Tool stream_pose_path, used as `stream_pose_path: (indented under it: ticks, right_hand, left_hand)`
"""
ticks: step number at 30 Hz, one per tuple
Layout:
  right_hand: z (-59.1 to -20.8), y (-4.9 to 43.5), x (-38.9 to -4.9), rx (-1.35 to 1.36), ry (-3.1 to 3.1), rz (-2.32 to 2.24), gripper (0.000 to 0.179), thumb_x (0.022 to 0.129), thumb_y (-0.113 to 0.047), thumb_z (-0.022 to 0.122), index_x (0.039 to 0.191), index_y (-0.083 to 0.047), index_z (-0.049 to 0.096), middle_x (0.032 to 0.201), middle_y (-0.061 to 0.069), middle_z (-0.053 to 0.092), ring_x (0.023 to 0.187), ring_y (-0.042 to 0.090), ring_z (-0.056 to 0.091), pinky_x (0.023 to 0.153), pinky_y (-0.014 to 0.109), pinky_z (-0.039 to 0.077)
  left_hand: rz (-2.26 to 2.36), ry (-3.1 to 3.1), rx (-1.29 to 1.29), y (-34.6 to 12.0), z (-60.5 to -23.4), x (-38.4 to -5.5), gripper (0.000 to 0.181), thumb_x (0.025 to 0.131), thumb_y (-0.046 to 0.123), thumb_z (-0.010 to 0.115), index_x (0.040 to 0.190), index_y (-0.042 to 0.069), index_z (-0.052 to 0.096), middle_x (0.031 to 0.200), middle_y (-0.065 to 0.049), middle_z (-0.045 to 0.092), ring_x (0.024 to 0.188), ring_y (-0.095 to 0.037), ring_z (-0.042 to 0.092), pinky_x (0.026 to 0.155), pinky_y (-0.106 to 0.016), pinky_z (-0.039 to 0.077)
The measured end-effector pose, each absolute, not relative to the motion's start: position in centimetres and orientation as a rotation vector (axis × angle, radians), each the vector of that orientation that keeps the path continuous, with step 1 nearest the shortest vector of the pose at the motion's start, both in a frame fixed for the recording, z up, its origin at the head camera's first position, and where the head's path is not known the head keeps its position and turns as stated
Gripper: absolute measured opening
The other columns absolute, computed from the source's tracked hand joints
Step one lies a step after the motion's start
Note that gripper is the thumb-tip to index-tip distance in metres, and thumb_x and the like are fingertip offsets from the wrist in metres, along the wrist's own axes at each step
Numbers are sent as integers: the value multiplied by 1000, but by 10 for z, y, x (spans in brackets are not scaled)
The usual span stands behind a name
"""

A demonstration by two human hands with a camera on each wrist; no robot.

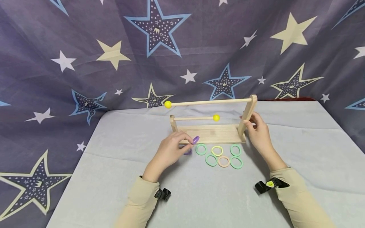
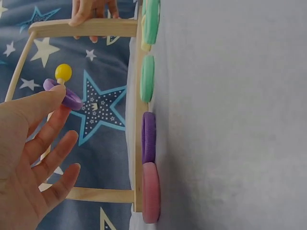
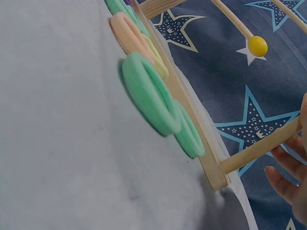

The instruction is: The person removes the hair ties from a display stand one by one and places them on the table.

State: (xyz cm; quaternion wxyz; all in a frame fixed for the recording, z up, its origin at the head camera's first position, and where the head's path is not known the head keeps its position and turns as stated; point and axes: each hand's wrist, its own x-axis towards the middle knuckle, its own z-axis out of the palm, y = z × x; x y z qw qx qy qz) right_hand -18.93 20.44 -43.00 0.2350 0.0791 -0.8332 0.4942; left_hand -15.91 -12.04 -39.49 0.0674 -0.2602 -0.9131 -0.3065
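Note:
My left hand (image 1: 171, 148) pinches a purple ring (image 1: 195, 140), which looks like a hair tie, between thumb and forefinger. In the left wrist view that purple ring (image 2: 72, 99) overlaps the yellow ball (image 2: 63, 72) on the shorter rod; the other fingers are spread. A wooden rack (image 1: 211, 134) stands on the table, with two ball-tipped rods at different heights. My right hand (image 1: 259, 131) grips the rack's tall right upright (image 1: 247, 115), thumb in front and fingers behind. In the right wrist view, only part of the right hand (image 3: 290, 177) shows beside the upright.
Several loose rings lie before the rack: green (image 1: 201, 149), yellow (image 1: 217, 150) and peach (image 1: 223, 161). Another purple ring (image 2: 149, 138) and a pink ring (image 2: 151, 192) lie near the left hand. A star-patterned cloth (image 1: 182, 41) hangs behind the table (image 1: 216, 199).

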Motion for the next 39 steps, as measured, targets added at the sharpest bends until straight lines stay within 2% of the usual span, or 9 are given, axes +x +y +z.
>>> stream_pose_path:
  ticks: [16, 25, 32, 39]
  right_hand:
    - [-431, 204, -188, 206, -2303, 1338, 37, 100, -16, 59, 132, 2, 53, 117, 20, 67, 98, -12, 50, 74, 12, 43]
    - [-430, 205, -189, 221, -2294, 1335, 36, 101, -16, 58, 131, 3, 53, 116, 20, 68, 99, -10, 51, 75, 12, 43]
    - [-430, 205, -189, 211, -2303, 1327, 37, 101, -17, 58, 132, 2, 53, 117, 20, 68, 99, -10, 51, 76, 12, 43]
    - [-428, 204, -188, 198, -2312, 1334, 37, 101, -17, 58, 133, 2, 53, 118, 20, 67, 99, -10, 51, 75, 13, 43]
  left_hand:
    - [-859, -2868, -896, -122, -405, -158, 11, 84, 24, 81, 88, 29, 72, 95, 16, 67, 96, -8, 62, 89, -33, 50]
    - [-782, -2891, -970, -121, -406, -158, 11, 82, 23, 82, 88, 29, 74, 94, 15, 67, 95, -7, 63, 84, -32, 51]
    - [-733, -2907, -1037, -117, -407, -155, 11, 80, 20, 83, 86, 26, 75, 92, 13, 70, 94, -11, 65, 84, -33, 51]
    - [-720, -2950, -1019, -116, -408, -153, 11, 81, 20, 83, 85, 27, 75, 94, 13, 71, 95, -11, 66, 82, -35, 52]
